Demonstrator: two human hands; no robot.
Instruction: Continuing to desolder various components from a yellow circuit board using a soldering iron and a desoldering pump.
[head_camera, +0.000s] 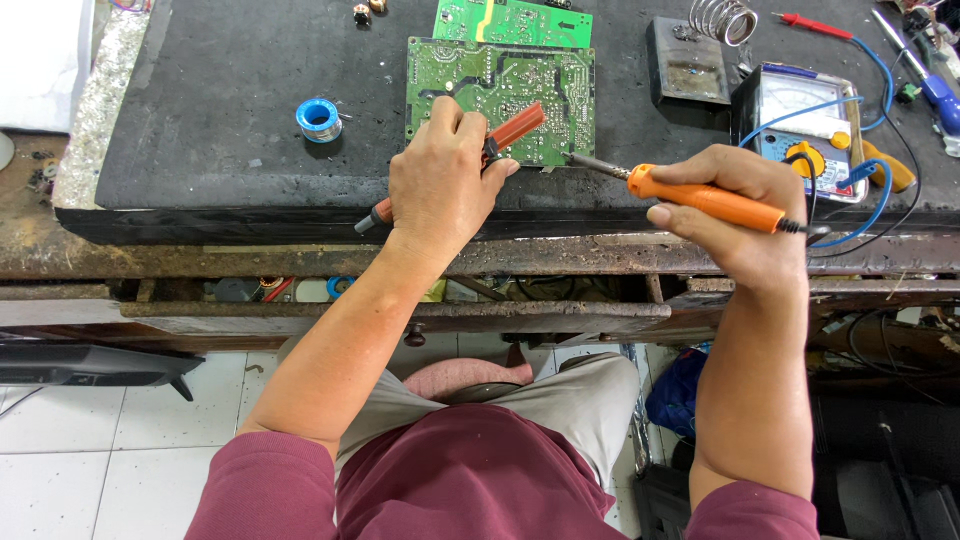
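Head view: left hand (440, 185) has its fingers wrapped around a red desoldering pump (455, 168), over the green circuit board (500, 95) flat on the desk (220, 130). Right hand (735, 205) pinches an orange soldering iron (700, 197) by its light, rigid handle, the safe hold; the board looks stiff, fragile.

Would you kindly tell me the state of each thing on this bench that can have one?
left hand: closed around a red tool
red tool: held slanted over the near circuit board
right hand: gripping the soldering iron
soldering iron: held, tip at the board's near edge
near circuit board: lying flat, solder side up
solder spool: resting on the mat, untouched
multimeter: lying face up, leads attached
drawer: open
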